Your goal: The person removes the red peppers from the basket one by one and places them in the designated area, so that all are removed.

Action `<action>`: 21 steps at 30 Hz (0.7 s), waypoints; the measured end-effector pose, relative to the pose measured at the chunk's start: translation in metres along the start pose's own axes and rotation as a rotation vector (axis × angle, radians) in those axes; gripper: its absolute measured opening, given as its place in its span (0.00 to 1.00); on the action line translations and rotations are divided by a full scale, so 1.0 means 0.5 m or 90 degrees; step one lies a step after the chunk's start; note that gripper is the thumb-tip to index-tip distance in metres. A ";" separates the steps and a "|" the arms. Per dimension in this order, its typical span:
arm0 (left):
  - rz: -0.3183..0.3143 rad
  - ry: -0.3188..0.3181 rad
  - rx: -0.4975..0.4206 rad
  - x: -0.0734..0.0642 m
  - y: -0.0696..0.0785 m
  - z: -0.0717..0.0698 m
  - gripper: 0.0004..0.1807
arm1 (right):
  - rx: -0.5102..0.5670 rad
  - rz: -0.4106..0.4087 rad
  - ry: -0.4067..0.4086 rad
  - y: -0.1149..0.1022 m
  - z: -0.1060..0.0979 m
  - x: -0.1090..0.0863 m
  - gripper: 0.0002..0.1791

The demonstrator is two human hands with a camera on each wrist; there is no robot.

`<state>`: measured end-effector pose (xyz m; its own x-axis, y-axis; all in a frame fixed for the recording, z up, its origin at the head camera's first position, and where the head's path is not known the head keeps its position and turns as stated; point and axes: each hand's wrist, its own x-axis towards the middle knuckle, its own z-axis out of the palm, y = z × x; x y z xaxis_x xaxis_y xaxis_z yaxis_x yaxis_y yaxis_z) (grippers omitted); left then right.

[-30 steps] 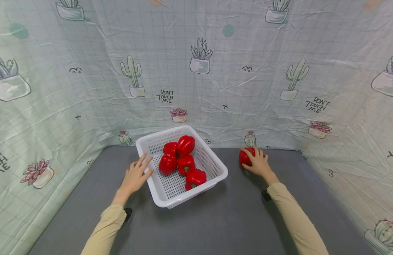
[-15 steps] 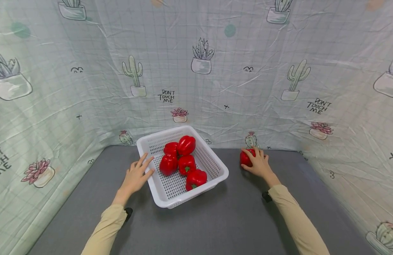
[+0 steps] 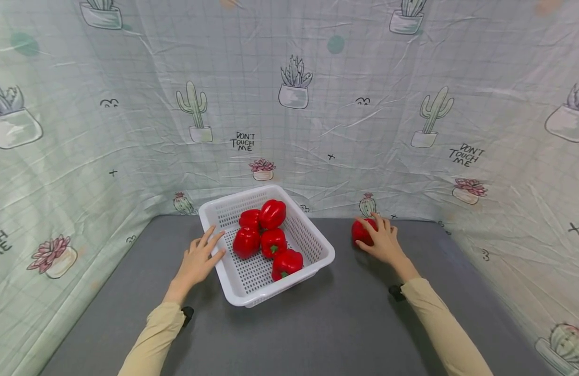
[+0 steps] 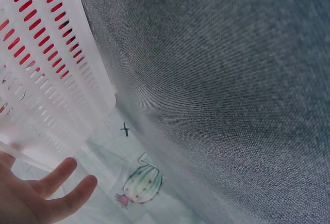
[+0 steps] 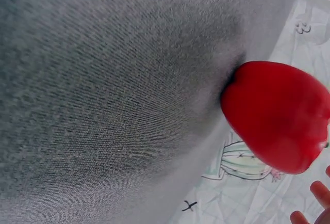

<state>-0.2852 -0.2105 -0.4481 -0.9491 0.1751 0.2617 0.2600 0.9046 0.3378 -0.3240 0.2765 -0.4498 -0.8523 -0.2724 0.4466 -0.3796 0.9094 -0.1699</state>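
My left hand (image 3: 197, 263) lies at the left rim of a white perforated plastic basket (image 3: 322, 245), fingers spread with the fingertips over the rim. In the left wrist view, two fingers (image 4: 69, 199) stretch out below the basket wall (image 4: 77, 92). Several glossy red bell peppers (image 3: 247, 243) lie in the basket. To its right, another red bell pepper (image 3: 357, 235) rests on the table near the back edge. My right hand (image 3: 385, 244) is spread over that pepper. The right wrist view has its fingertips (image 5: 319, 193) apart from the pepper (image 5: 278, 115).
A dark grey table (image 3: 294, 334) spreads out under everything. Behind it and at both sides hangs a pale curtain (image 3: 336, 125) printed with cacti, its lower part meeting the table's back edge close to the lone pepper.
My right forearm and wrist have shifted slightly to the right, and the right fingers have loosened a little over the pepper. The left hand, basket and peppers stay put.
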 end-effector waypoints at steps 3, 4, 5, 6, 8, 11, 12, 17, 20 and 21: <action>0.003 0.003 -0.007 0.000 -0.002 0.001 0.30 | 0.001 -0.018 0.023 -0.008 -0.005 -0.007 0.35; 0.005 0.005 -0.008 0.000 -0.002 0.002 0.30 | 0.002 -0.025 0.031 -0.010 -0.006 -0.010 0.35; 0.006 0.005 -0.009 0.000 -0.003 0.002 0.29 | 0.002 -0.032 0.038 -0.013 -0.008 -0.012 0.34; 0.006 0.006 -0.009 0.001 -0.003 0.003 0.29 | 0.004 -0.038 0.046 -0.016 -0.009 -0.014 0.34; 0.007 0.006 -0.008 0.001 -0.004 0.003 0.29 | 0.007 -0.050 0.058 -0.024 -0.013 -0.017 0.33; 0.007 0.005 -0.006 0.001 -0.004 0.002 0.30 | 0.008 -0.070 0.075 -0.035 -0.018 -0.022 0.32; 0.007 0.006 -0.005 0.001 -0.004 0.003 0.30 | 0.009 -0.077 0.081 -0.038 -0.019 -0.024 0.32; 0.007 0.007 -0.002 0.000 -0.002 0.001 0.31 | 0.014 -0.098 0.096 -0.051 -0.023 -0.029 0.30; 0.005 0.006 -0.002 -0.001 0.000 -0.002 0.31 | 0.022 -0.104 0.098 -0.060 -0.030 -0.031 0.30; 0.005 0.005 -0.002 -0.001 0.001 -0.002 0.31 | 0.022 -0.107 0.099 -0.062 -0.032 -0.032 0.30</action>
<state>-0.2844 -0.2107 -0.4470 -0.9456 0.1794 0.2713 0.2683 0.9019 0.3386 -0.2926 0.2575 -0.4375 -0.7116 -0.3650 0.6003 -0.5261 0.8432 -0.1110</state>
